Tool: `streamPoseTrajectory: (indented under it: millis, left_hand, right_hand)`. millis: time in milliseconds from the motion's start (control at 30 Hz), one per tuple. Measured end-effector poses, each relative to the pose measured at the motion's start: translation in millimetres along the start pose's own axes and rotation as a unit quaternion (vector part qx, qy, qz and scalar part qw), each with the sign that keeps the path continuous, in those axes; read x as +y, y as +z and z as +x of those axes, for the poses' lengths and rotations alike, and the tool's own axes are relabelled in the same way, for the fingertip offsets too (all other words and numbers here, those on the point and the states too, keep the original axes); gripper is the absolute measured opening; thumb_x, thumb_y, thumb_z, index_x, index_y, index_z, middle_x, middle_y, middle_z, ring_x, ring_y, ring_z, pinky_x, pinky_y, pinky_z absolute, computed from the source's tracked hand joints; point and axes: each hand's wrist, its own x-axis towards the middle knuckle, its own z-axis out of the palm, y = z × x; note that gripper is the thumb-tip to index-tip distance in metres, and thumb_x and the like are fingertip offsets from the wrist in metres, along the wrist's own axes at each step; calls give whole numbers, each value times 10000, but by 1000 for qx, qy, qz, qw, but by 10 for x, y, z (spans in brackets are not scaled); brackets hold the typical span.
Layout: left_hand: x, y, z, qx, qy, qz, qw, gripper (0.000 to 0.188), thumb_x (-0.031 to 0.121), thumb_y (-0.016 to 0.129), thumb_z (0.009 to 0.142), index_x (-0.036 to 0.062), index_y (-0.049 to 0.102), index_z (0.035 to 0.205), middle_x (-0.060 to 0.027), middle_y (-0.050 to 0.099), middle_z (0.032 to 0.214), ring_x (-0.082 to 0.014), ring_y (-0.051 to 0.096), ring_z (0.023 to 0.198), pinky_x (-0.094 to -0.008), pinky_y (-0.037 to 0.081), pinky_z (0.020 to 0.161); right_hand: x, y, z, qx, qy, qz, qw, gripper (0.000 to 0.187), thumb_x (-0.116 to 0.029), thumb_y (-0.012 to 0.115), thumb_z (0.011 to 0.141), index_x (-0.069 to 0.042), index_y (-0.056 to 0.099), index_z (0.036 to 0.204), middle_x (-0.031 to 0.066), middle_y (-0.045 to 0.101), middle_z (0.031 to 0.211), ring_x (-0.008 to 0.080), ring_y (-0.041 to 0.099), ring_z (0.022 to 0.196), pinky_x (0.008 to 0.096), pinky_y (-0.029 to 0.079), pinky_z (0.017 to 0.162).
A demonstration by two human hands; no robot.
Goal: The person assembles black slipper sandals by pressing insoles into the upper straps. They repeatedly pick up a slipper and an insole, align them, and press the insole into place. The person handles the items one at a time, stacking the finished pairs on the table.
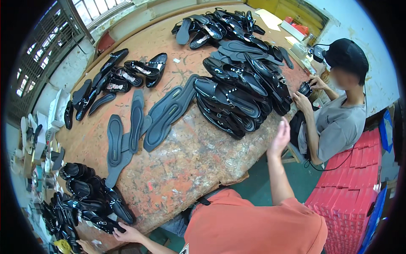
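Observation:
My left hand reaches low to the left and grips the near end of a glossy black shoe at the edge of a cluster of black shoes. My right hand is raised at the table's right edge, fingers extended, holding nothing. It is closest to a big pile of black shoes with small studs. Grey insoles lie in a row across the middle of the worn brown table.
A co-worker in a grey shirt and black cap sits at the right, holding a black shoe. Red boxes are stacked on the right. More shoes lie far left, others at the far end. Barred windows are on the left.

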Motion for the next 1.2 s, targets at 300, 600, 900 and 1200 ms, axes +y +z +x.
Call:
streamPoseTrajectory:
  millis: [300,600,900,1200]
  left_hand:
    - [2618,-305,-690,-252,114,-393,877,650,221,663,1082,-8,393,1627,-212,457,1632,-357,464,1508,-504,348,1269]
    - [4747,78,-1868,-696,-147,-509,486,1143,578,727,1001,57,38,1750,-257,168,1790,-334,247,1645,-469,262,1321]
    - [5066,207,-2145,-631,-56,-487,601,1177,785,709,885,69,275,1712,-291,303,1696,-481,301,1572,-574,242,1292]
    - [4047,-159,-1934,-591,-205,-590,511,1048,558,788,957,38,270,1705,-218,361,1683,-339,327,1580,-462,252,1307]
  right_hand:
    - [284,326,2079,-147,-81,-228,959,747,-551,340,1160,56,577,1524,248,601,1559,396,522,1490,432,343,1265]
    - [-149,913,3053,-456,290,-250,803,820,-640,594,1008,-30,570,1555,130,687,1416,239,676,1250,384,520,1063]
    - [-174,1229,3122,-498,259,-242,791,761,-507,692,944,-36,576,1530,107,695,1378,232,694,1201,375,549,1023]
    - [32,842,1639,-516,240,-112,815,738,-373,790,879,-41,583,1505,85,704,1340,225,712,1151,366,579,984]
